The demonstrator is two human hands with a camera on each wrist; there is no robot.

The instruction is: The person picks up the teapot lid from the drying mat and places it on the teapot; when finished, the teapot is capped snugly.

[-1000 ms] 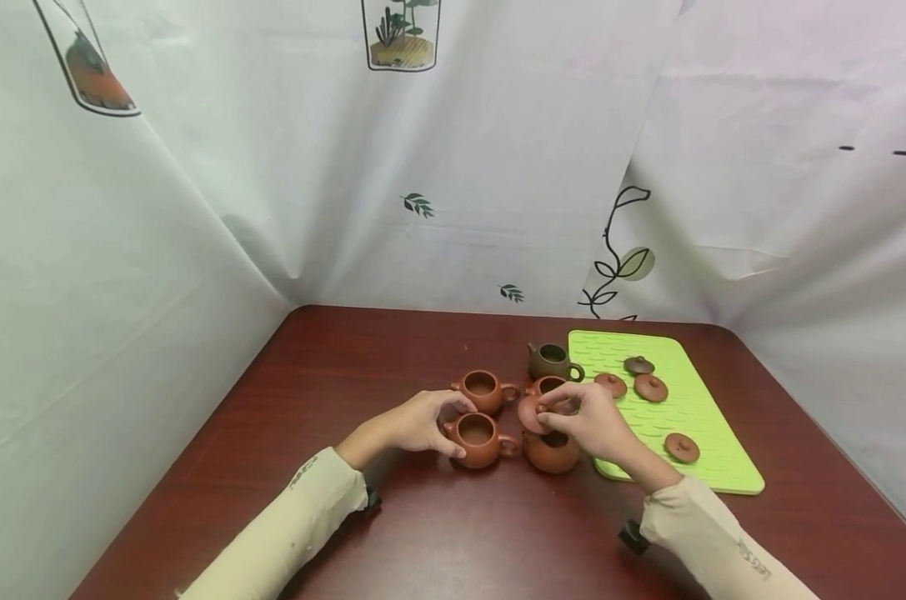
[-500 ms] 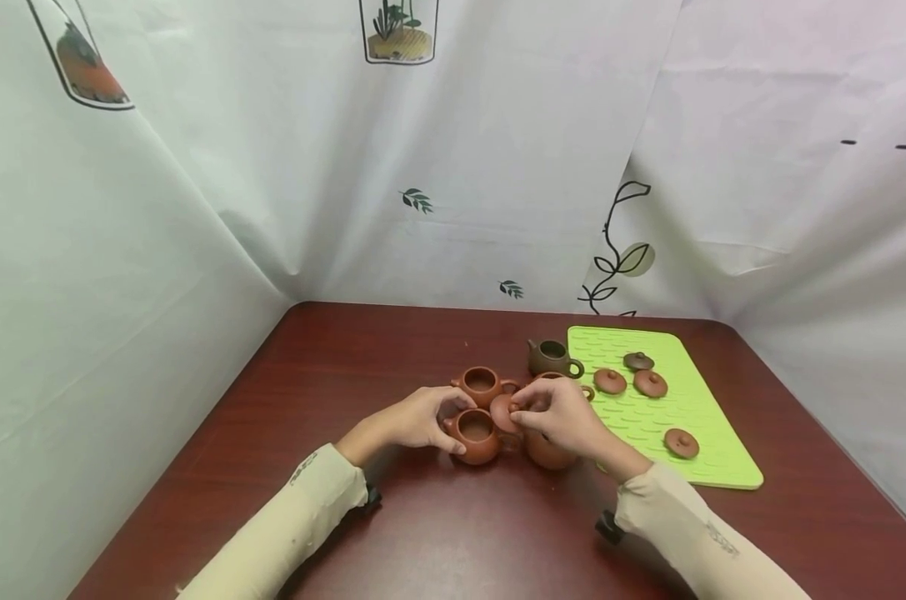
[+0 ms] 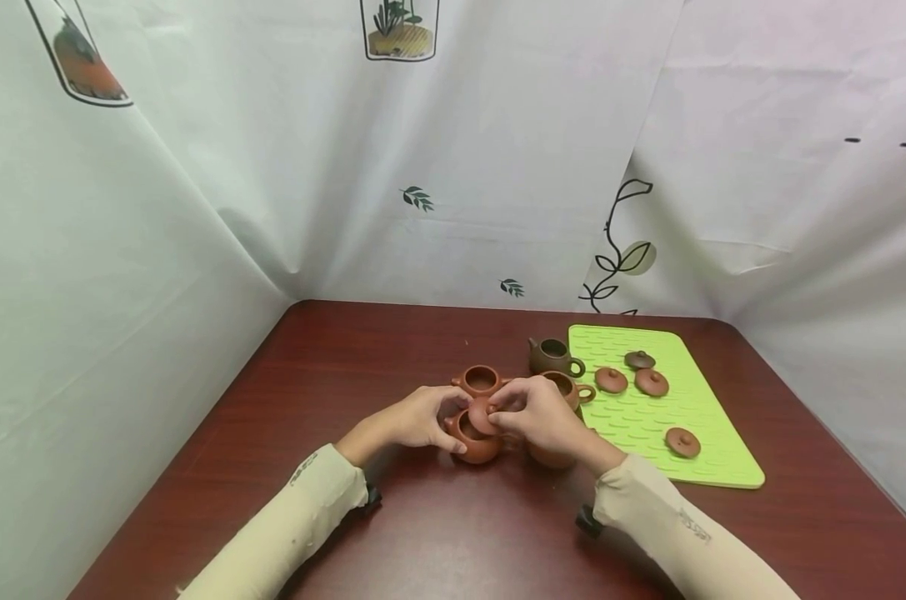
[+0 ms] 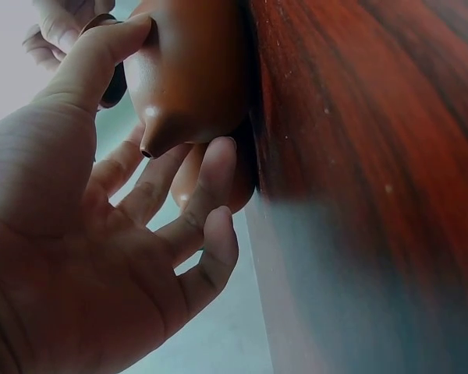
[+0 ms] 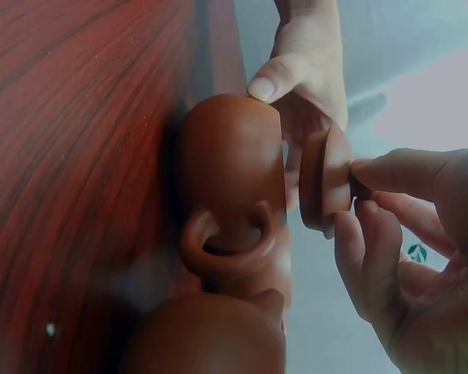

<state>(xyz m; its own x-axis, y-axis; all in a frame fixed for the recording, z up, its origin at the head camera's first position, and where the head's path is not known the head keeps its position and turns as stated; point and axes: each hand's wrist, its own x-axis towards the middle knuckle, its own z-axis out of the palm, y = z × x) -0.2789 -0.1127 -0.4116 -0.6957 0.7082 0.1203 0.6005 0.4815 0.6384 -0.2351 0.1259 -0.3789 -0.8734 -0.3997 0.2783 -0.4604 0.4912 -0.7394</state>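
My right hand (image 3: 538, 417) pinches a reddish-brown teapot lid (image 5: 326, 181) by its knob. The lid is tilted and held just above the opening of the front left clay teapot (image 3: 477, 448), apart from its rim in the right wrist view. My left hand (image 3: 421, 418) steadies that teapot around its spout side, thumb (image 4: 129, 39) on the body near the rim and fingers curved past the spout (image 4: 160, 136). Behind it stands another lidless reddish teapot (image 3: 481, 379). To the right, my right hand partly hides two more reddish teapots, one of them the back one (image 3: 565, 387).
A dark brown lidless teapot (image 3: 553, 357) stands at the back beside a green mat (image 3: 711, 450). On the mat lie several lids, among them a dark lid (image 3: 639, 360) and a reddish lid (image 3: 682, 442). White printed curtains (image 3: 453, 167) enclose the dark red table (image 3: 370, 350).
My right hand has carried the lid leftward, from over the right-hand teapots to above the front left teapot. My left hand has stayed at that teapot.
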